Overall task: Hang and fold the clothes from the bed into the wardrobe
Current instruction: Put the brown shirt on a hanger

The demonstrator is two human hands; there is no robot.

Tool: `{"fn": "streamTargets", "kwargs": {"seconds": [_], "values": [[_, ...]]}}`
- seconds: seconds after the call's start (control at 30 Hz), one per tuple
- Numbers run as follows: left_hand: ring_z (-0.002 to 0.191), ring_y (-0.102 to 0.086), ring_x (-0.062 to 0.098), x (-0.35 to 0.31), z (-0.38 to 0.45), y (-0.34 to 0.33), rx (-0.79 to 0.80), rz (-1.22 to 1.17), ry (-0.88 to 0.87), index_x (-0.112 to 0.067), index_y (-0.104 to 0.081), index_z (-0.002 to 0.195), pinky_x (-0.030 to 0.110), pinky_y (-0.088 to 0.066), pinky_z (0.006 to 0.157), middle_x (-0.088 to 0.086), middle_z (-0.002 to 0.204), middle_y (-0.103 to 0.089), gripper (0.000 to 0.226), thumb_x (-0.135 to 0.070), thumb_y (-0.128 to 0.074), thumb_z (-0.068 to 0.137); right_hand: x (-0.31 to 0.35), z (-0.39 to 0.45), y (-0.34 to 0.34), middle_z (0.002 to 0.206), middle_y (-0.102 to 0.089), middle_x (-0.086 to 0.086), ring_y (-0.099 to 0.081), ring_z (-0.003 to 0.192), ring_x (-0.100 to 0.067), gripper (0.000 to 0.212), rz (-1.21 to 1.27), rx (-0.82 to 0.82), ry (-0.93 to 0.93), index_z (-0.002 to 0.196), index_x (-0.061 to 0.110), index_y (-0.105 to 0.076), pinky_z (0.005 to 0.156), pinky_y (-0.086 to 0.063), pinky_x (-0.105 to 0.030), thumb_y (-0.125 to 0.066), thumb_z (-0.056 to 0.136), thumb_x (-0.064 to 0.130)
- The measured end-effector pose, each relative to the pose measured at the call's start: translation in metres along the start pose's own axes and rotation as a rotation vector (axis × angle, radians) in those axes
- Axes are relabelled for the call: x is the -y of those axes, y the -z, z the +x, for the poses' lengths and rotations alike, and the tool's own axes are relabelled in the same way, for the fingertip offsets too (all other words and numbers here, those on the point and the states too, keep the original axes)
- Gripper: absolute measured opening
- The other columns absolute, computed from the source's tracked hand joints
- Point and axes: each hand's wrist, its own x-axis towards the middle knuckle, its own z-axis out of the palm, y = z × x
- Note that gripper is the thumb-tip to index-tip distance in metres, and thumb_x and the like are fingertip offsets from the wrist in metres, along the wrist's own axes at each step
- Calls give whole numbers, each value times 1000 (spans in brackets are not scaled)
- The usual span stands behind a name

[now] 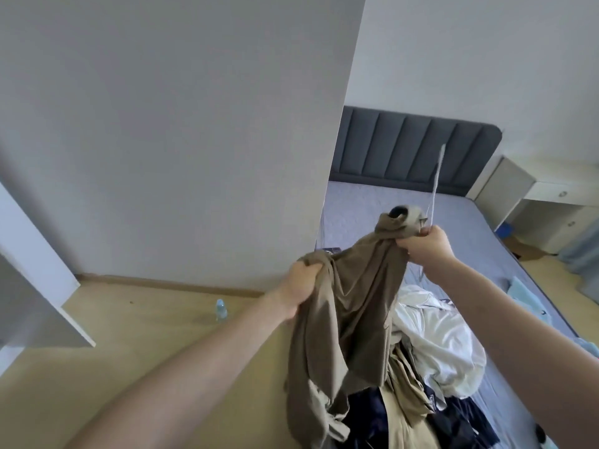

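No brand, label or writing on anything here is sharp enough for me to read. The olive-brown garment (350, 306) is thin, matte and heavily creased, with its collar (397, 222) bunched into a knot at the top and the rest hanging in loose folds. I hold it up in the air over the near end of the bed (460, 218). My left hand (303, 280) is closed in a fist around a gathered bunch of the cloth at one shoulder. My right hand (429, 243) grips the fabric just under the collar, and the thin pale hanger (436, 186) rises from that same fist. Below the garment, a pile of clothes (431, 377) lies on the mattress: white, tan and dark navy pieces. The grey padded headboard (418, 144) stands behind. A clear plastic bottle (220, 309) sits on the wooden floor near the wall.
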Motion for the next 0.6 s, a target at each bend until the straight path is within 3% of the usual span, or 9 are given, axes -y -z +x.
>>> {"fn": "streamTargets", "kwargs": {"seconds": [0.07, 0.1, 0.17, 0.27, 0.4, 0.5, 0.6], "values": [[67, -73, 10, -33, 3, 6, 3, -225, 72, -14, -78, 77, 17, -54, 55, 3, 82, -78, 44, -25, -48, 107, -13, -12, 0, 98, -71, -14, -74, 87, -31, 24, -28, 59, -37, 86, 5, -54, 86, -62, -51, -77, 81, 2], [65, -74, 14, -45, 5, 7, 4, -318, 111, -12, -78, 77, 20, -55, 53, 5, 78, -77, 45, -30, -49, 107, -19, -21, -1, 104, -72, -6, -74, 83, -26, 32, -24, 90, -35, 90, 6, -51, 82, -63, -47, -81, 80, 6], [73, -74, 23, -67, 8, 7, -4, -410, 139, -7, -74, 97, 28, -58, 62, 12, 82, -75, 38, -36, -52, 105, -33, -44, -8, 108, -72, 7, -75, 79, -18, 43, -27, 171, 5, 93, 11, -48, 72, -63, -37, -87, 76, 13], [61, -69, 25, -82, 9, -3, -24, -439, 131, -5, -65, 93, 27, -55, 50, 13, 71, -70, 35, -33, -48, 107, -60, -82, -27, 118, -73, 7, -74, 101, -12, 54, 84, 349, 48, 94, 11, -42, 76, -61, -32, -91, 71, 11], [65, -58, 20, -91, 13, -23, -32, -497, 136, -14, -55, 77, 28, -50, 61, 5, 65, -60, 39, -30, -40, 110, -86, -115, -48, 123, -69, 16, -66, 117, -5, 56, 85, 509, 150, 93, 14, -40, 86, -61, -39, -86, 62, 12], [68, -59, 24, -101, 18, -27, 3, -546, 140, -12, -56, 79, 31, -50, 64, 8, 61, -64, 41, -28, -37, 111, -89, -118, -55, 106, -70, 3, -71, 99, -16, 49, 18, 476, 175, 103, 16, -52, 89, -60, -47, -83, 65, 16], [74, -60, 24, -115, 23, -19, 22, -533, 105, -8, -60, 90, 34, -55, 69, 8, 71, -63, 34, -27, -40, 110, -73, -112, -59, 96, -76, 5, -73, 90, -10, 43, 100, 309, 203, 109, 19, -66, 77, -59, -27, -87, 74, 31]]}}
